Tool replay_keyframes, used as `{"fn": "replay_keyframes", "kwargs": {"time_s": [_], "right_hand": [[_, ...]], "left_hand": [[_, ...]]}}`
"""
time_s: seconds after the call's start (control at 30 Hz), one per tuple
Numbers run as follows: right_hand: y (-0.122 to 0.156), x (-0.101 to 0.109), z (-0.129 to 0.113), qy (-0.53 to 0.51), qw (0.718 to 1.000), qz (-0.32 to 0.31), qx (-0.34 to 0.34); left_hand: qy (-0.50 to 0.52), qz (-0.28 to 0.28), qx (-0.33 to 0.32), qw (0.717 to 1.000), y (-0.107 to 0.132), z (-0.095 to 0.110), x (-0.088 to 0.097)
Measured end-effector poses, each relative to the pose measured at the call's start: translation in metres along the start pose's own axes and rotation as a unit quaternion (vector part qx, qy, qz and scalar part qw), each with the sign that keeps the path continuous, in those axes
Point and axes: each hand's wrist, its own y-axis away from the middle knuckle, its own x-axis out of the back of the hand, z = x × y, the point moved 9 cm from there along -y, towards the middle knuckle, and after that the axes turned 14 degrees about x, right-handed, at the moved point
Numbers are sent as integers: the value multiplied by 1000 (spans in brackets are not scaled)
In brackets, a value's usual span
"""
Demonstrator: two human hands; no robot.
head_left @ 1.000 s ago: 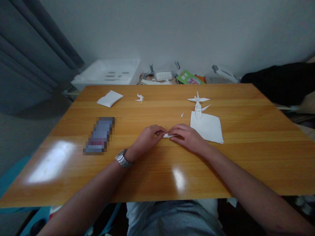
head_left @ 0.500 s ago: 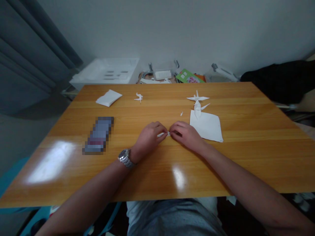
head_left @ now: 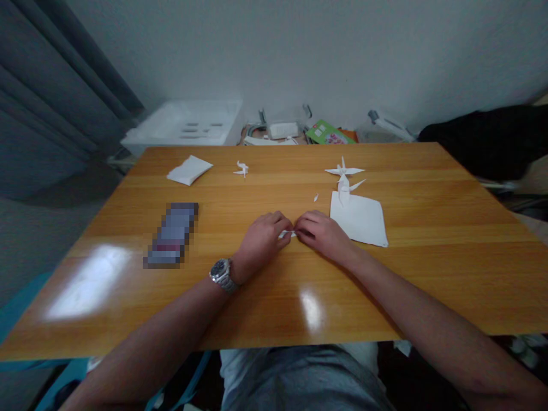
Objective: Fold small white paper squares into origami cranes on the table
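A small folded white paper [head_left: 287, 233] is pinched between my two hands just above the middle of the table; fingers hide most of it. My left hand [head_left: 264, 237], with a metal watch [head_left: 223, 275] on its wrist, is closed on the paper's left part. Fingertips of my right hand [head_left: 322, 234] close on its right end. Beside the right hand lies a white paper sheet [head_left: 362, 222], with a folded paper crane [head_left: 343, 185] resting over its far-left corner. A tiny paper scrap [head_left: 315, 197] lies beyond the hands.
Another spiky paper crane [head_left: 343, 170] touches the first. Far left are a small folded paper figure [head_left: 242, 169] and a folded paper [head_left: 189, 170]. A blurred-out phone [head_left: 173, 234] lies on the wooden table [head_left: 274, 308]. A white tray [head_left: 184, 123] stands behind the table.
My left hand has shifted slightly to the right, closer to my right hand, and its wrist has turned a little. The right hand has hardly moved; both still pinch the paper.
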Motion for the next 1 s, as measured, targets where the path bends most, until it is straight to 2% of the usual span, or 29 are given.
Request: {"fn": "replay_keyframes", "kwargs": {"time_s": [0.2, 0.53, 0.77, 0.87, 1.0], "right_hand": [[-2, -3, -3, 11, 1000, -8, 9], [1, 1, 6, -79, 994, 32, -64], [0, -1, 4, -54, 997, 23, -57], [0, -3, 1, -15, 999, 9, -38], [0, -5, -3, 48, 999, -11, -16]], "left_hand": [[23, 0, 7, 1000, 0, -1, 0], [102, 4, 16, 995, -4, -8, 0], [26, -4, 0, 1000, -4, -4, -2], [-27, 2, -16, 1000, -2, 1, -2], [-44, -3, -31, 999, 0, 4, -1]]}}
